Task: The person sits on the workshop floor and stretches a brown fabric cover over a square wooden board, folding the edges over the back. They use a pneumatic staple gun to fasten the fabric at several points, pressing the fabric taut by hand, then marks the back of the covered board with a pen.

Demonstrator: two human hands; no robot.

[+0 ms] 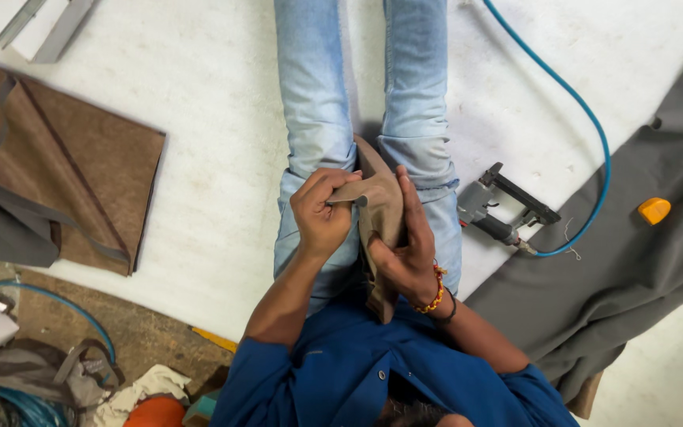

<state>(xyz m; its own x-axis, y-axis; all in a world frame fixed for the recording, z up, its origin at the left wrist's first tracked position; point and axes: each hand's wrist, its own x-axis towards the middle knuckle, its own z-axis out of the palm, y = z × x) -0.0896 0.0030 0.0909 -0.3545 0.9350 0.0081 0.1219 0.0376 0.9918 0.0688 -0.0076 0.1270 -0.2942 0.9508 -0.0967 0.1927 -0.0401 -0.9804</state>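
Blue short-sleeved shirt (341,379), button at front. Faded light-blue jeans (314,103). Orange-red bead bracelet (435,291) plus dark band (450,310) on right wrist.

Two hands (322,217) (405,253), one stapler (503,209)

Open white floor (223,198) is lying to the left of the legs. On the right, the staple gun (503,209) and its blue hose (586,119) are blocking the way, with grey cloth (634,277) beyond. Folded brown fabric (81,166) is closing the far left.
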